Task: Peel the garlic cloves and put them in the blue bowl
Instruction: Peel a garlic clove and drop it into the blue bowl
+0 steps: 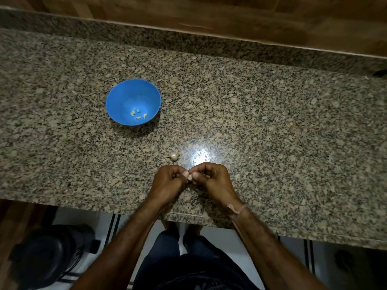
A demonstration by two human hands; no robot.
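A blue bowl (pixel 117 101) stands on the granite counter, left of centre, with several peeled garlic cloves (pixel 138 115) at its bottom. A small garlic head (pixel 173 156) with its skin on lies on the counter just beyond my hands. My left hand (pixel 167 182) and my right hand (pixel 212 178) meet near the counter's front edge, fingertips pinched together on one small garlic clove (pixel 190 177). Most of that clove is hidden by my thumbs.
The granite counter (pixel 272 126) runs the full width, with a raised back ledge and a wooden wall behind. A glare spot shines near the garlic head. Below the front edge are a tiled floor, a dark round object (pixel 50 252) at left and my legs.
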